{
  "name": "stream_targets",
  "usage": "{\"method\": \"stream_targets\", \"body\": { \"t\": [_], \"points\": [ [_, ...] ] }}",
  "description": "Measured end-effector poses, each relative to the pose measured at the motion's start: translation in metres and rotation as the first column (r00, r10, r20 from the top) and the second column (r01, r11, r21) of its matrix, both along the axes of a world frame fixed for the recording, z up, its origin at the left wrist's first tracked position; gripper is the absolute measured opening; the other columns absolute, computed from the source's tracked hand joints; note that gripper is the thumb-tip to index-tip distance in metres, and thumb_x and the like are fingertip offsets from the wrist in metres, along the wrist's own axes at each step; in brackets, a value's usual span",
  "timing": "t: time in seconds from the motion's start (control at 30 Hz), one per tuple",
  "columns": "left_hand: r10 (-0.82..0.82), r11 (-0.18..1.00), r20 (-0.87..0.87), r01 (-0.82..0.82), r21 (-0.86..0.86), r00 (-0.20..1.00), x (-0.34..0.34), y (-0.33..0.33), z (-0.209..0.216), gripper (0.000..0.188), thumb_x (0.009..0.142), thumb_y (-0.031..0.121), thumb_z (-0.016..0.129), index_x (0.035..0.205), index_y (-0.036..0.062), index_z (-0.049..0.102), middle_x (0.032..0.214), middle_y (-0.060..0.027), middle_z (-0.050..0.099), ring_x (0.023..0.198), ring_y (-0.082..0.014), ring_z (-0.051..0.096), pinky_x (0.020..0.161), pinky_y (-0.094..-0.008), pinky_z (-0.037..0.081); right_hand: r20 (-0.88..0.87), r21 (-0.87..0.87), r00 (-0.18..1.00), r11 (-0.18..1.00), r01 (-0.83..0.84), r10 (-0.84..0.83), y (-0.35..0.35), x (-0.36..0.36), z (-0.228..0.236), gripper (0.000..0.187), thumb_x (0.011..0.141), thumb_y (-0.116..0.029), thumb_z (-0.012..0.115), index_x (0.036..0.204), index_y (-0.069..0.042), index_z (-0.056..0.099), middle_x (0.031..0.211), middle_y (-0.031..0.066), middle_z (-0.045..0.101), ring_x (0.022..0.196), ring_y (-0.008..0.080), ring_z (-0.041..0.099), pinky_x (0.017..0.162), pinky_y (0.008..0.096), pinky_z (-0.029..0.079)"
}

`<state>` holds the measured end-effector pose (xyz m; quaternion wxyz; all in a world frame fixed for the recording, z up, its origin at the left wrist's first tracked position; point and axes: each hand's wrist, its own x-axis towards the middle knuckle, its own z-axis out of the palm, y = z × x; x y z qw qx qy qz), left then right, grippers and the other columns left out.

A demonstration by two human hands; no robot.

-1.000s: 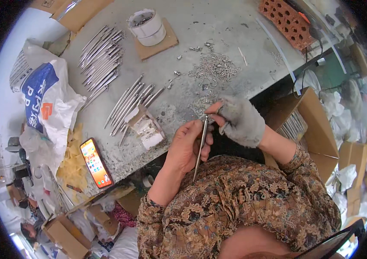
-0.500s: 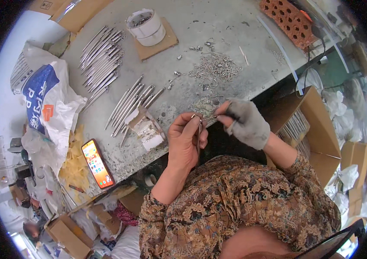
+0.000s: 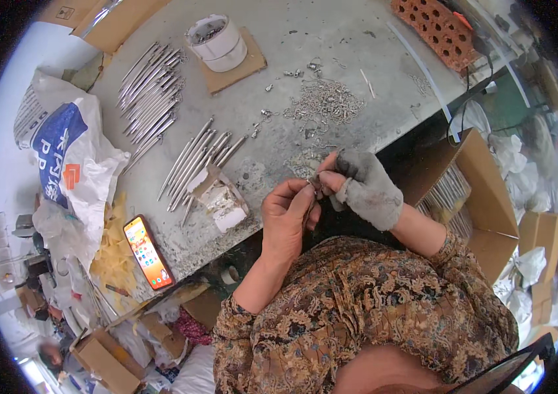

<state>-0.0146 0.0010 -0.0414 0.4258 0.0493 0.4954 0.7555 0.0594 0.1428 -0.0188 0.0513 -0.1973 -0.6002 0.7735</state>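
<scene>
My bare left hand (image 3: 287, 213) is closed in a pinch at the near edge of the table. It holds a thin metal rod, mostly hidden by the fingers. My right hand (image 3: 365, 190), in a grey glove with thumb and forefinger tips bare, meets it and pinches a small thin metal piece at the rod's upper end. How the two pieces join cannot be made out. Beyond my hands lies a heap of short metal chains (image 3: 326, 104). Slim silver metal rods lie in a near bunch (image 3: 190, 164) and a farther bunch (image 3: 151, 98) to the left.
A torn white carton (image 3: 225, 209) lies by the near rods. A white tub (image 3: 224, 54) of small parts stands on a cardboard piece (image 3: 256, 58). A lit phone (image 3: 147, 253) and a printed white sack (image 3: 98, 177) are left; a perforated red brick (image 3: 433, 33) and cardboard box (image 3: 489, 203) right.
My right hand has moved slightly left and in, so the fingertips of both hands now meet. The thin metal piece that showed between them is now mostly covered.
</scene>
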Motion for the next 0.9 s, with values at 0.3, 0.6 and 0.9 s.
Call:
{"method": "stream_targets", "body": {
  "t": [0.3, 0.6, 0.9],
  "points": [
    [0.027, 1.000, -0.056, -0.027, 0.010, 0.998, 0.0009, -0.0003, -0.0026, 0.006, 0.084, 0.008, 0.060, 0.080, 0.0052, 0.055, 0.069, -0.0008, 0.057, 0.055, -0.0074, 0.053, 0.048, -0.0200, 0.038, -0.109, 0.133, 0.992, 0.990, -0.047, 0.061, -0.0026, 0.0010, -0.0005, 0.012, 0.082, -0.010, 0.056, 0.084, 0.001, 0.056, 0.067, 0.0039, 0.056, 0.060, 0.0080, 0.050, 0.055, 0.0238, 0.042],
    [0.009, 0.994, -0.236, -0.034, -0.101, 0.972, -0.0008, 0.0022, 0.0031, 0.007, 0.082, 0.005, 0.061, 0.079, 0.0026, 0.056, 0.063, 0.0013, 0.054, 0.053, -0.0054, 0.051, 0.047, -0.0196, 0.038, -0.108, 0.329, 0.991, 0.944, -0.035, 0.074, 0.0042, 0.0021, 0.0005, 0.012, 0.077, -0.009, 0.058, 0.082, 0.002, 0.057, 0.068, 0.0095, 0.056, 0.064, 0.0118, 0.051, 0.060, 0.0287, 0.043],
    [-0.101, 0.960, -0.437, -0.028, -0.279, 0.894, 0.0007, 0.0012, 0.0056, 0.007, 0.080, 0.003, 0.062, 0.080, -0.0008, 0.057, 0.072, -0.0028, 0.058, 0.056, -0.0090, 0.053, 0.050, -0.0225, 0.041, -0.162, 0.592, 0.977, 0.806, -0.017, 0.140, 0.0071, 0.0041, -0.0017, 0.012, 0.074, -0.010, 0.058, 0.082, -0.001, 0.056, 0.074, 0.0157, 0.056, 0.070, 0.0319, 0.056, 0.064, 0.0358, 0.044]
  ]
}}
